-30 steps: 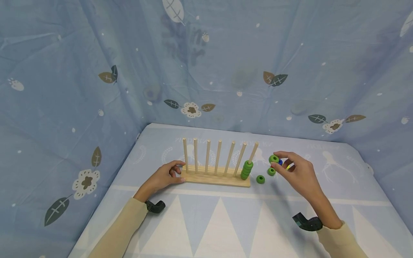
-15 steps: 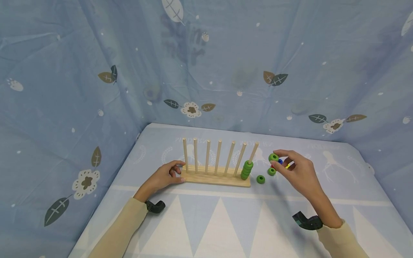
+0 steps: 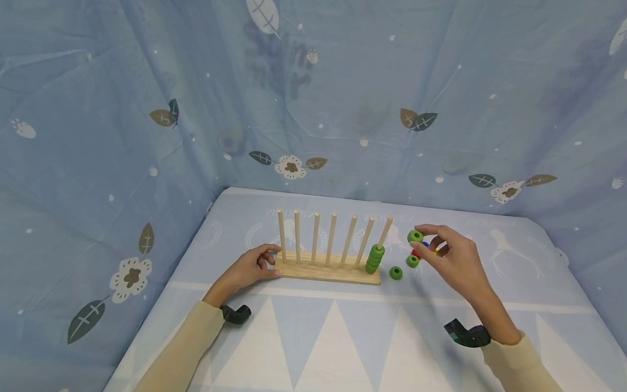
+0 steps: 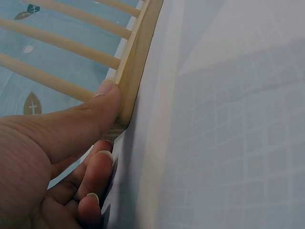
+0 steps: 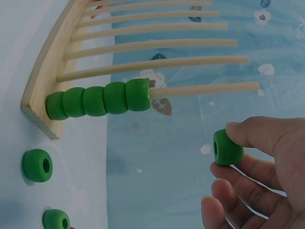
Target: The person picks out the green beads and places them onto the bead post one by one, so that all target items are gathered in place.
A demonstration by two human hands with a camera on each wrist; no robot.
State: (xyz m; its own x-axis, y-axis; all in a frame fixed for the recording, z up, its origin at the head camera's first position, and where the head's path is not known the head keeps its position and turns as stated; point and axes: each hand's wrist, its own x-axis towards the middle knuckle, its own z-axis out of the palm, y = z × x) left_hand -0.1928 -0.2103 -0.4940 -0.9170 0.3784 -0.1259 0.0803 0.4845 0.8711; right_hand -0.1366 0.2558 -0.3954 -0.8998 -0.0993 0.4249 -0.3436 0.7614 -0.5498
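A wooden peg stand (image 3: 313,272) with a row of upright pegs stands on the table. Its rightmost peg carries a stack of several green beads (image 3: 374,258); the other pegs are bare. My left hand (image 3: 250,268) grips the stand's left end, thumb on the front edge in the left wrist view. Between thumb and fingers, my right hand (image 3: 453,260) pinches a green bead (image 5: 228,147) off the table, right of the stacked peg. Below it, two loose green beads lie on the table, a nearer bead (image 3: 396,273) and a farther bead (image 3: 413,261).
Behind the right hand's fingers lie a red bead (image 3: 416,253), a blue bead (image 3: 425,244) and something yellow (image 3: 436,251), all partly hidden. A patterned cloth covers the table (image 3: 333,337). Blue curtains (image 3: 362,98) rise behind and at both sides.
My right hand has risen slightly with the pinched green bead, uncovering more of the red bead. The left hand and the peg stand have stayed put.
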